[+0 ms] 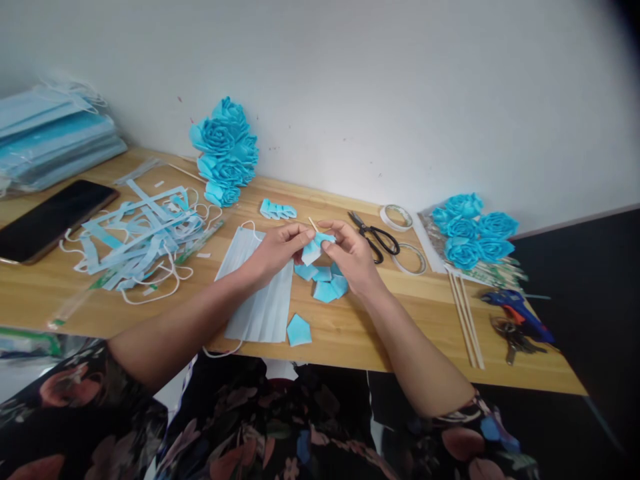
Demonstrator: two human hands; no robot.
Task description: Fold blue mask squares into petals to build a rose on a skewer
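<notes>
Between my two hands is a small blue piece of mask fabric (312, 251), folded around or against a thin wooden stick (313, 225) whose end pokes up. My left hand (280, 250) pinches it from the left, thumb and fingers closed. From the right, my right hand (353, 253) grips the fabric's edge between thumb and fingers. Just below lie several cut blue pieces (330, 288), partly hidden by my hands. A single blue pentagon (299, 330) lies nearer the table edge. Under my left forearm rests a pleated face mask (260, 307).
Black-handled scissors (375, 237) and tape rolls (397, 217) lie right of my hands. Blue fabric roses (225, 150) stand behind, with more roses (473, 230) at right. Mask scraps (135, 233), a phone (55, 220), wooden sticks (466, 320), a glue gun (520, 313) and keys (515, 340) surround.
</notes>
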